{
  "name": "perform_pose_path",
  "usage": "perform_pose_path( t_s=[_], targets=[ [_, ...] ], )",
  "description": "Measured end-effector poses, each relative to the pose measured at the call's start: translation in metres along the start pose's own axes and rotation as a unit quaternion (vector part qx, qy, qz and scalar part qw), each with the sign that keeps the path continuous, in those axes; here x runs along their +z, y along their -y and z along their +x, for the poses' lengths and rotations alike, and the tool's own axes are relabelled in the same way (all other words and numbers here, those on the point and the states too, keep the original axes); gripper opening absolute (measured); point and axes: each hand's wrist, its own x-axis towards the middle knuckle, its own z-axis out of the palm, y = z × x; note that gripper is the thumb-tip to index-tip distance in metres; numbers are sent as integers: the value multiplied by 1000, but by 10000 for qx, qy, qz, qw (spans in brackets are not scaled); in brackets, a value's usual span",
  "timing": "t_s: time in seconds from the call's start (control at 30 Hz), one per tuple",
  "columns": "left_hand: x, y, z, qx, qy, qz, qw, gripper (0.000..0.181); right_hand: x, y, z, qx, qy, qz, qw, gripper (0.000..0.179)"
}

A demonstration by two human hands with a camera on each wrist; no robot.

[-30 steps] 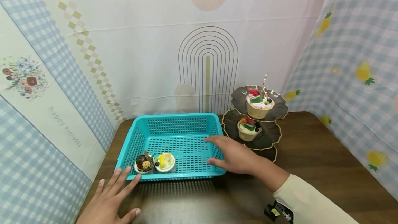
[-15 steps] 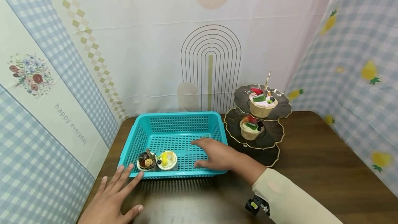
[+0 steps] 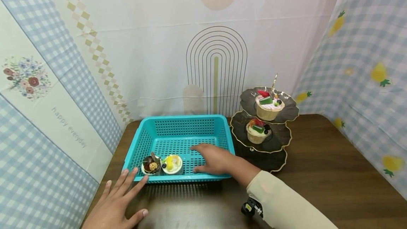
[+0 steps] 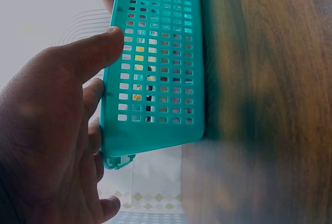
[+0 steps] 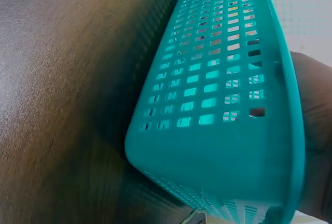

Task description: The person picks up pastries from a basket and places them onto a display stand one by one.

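Right hand (image 3: 214, 160) was released, thumb and fingers apart, over the turquoise basket (image 3: 185, 128). Inside the basket, at front left, stood a brown-topped cup (image 3: 152, 165) and a yellow-topped cup (image 3: 172, 164). Left hand (image 3: 115, 201) was spread at this corner. Right of the basket was a tiered stand (image 3: 280, 138).

- Basket (image 3: 184, 127): smooth plastic, slightly glossy, centre.
- Table (image 3: 324, 162): wood-grained, satiny, along the bottom.
- Stand (image 3: 279, 139): smooth, glossy plates, right of centre.
- Backdrop (image 3: 152, 52): matt, creased cloth, top.
- Sleeve (image 3: 283, 197): matt cloth, lower right.
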Motion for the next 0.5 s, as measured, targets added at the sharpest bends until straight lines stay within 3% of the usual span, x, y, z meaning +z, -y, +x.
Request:
perform_pose_path(
  t_s=[0.5],
  targets=[
    [3,3,0,93,-95,-13,9999,81,10,11,23,99,122,64,9999,69]
  ],
)
